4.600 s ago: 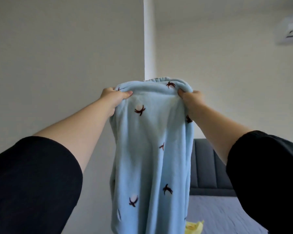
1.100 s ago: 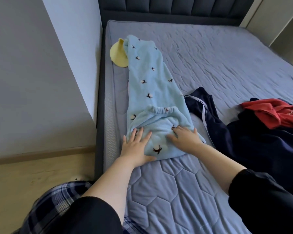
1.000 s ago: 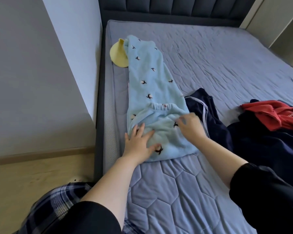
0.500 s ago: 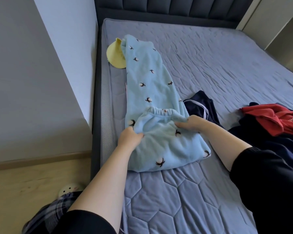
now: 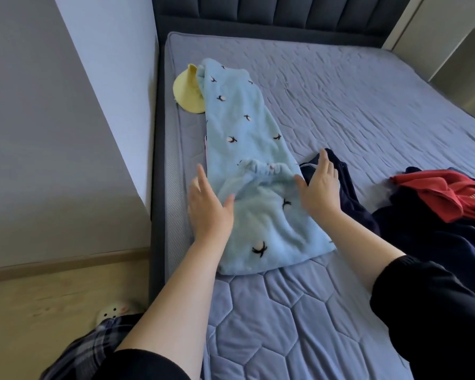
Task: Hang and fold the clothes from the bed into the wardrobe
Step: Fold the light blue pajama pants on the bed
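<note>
The pale-blue fleece trousers look soft and light; take them by the elastic waistband. The left hand and right hand flank them, grips released.

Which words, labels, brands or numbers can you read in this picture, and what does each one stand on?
"NIS": white letters on the red garment, cut off by the picture's right edge; partly blurred, so uncertain.
The blue trousers bear a printed pattern only, no text.
Nothing else readable.
</note>
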Demonstrator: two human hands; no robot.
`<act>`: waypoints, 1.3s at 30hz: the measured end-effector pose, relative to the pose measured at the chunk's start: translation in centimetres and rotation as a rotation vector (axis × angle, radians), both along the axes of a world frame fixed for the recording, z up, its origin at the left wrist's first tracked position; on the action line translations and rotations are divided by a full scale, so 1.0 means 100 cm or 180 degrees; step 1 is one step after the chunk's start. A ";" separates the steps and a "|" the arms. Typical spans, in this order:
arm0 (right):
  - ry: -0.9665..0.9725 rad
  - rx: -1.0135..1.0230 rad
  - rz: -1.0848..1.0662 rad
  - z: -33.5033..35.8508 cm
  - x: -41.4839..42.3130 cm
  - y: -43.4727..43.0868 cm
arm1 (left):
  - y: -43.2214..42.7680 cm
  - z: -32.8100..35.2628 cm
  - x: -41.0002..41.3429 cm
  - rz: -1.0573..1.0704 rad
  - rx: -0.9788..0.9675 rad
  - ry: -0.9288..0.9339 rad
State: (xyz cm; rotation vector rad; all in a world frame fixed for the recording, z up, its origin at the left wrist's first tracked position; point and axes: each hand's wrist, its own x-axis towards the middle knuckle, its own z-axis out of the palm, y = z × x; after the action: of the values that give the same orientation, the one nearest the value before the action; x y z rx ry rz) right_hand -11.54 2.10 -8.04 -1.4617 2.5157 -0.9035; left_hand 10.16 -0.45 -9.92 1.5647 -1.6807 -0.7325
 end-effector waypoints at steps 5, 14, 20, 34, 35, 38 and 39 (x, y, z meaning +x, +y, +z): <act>0.1415 -0.0826 0.1384 -0.018 0.028 0.041 | 0.019 -0.002 -0.006 -0.1610 -0.1153 -0.0972; 0.2273 0.1368 0.2133 -0.068 0.011 0.090 | 0.047 -0.065 -0.003 -0.2167 -0.0349 -0.3144; 0.2265 0.1373 0.1935 -0.072 0.025 0.077 | 0.045 -0.073 -0.002 -0.1989 -0.0474 -0.2764; 0.1322 0.2399 0.2501 0.055 0.051 0.115 | 0.060 0.049 0.035 -0.3004 0.1767 -0.0828; 0.1072 0.2657 0.2604 0.061 0.053 0.120 | 0.066 0.052 0.038 -0.3164 0.2056 -0.0690; 0.0398 0.3400 0.2775 0.080 0.053 0.124 | 0.076 0.058 0.048 -0.3486 0.2904 0.0027; 0.0146 0.3581 0.2882 0.085 0.053 0.123 | 0.077 0.060 0.050 -0.3586 0.3129 0.0290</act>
State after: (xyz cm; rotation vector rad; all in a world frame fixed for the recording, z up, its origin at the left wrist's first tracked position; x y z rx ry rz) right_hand -6.25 14.38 0.51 -1.7378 1.4596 0.5907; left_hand 15.20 7.22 -3.96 0.8855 -2.2119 -2.4215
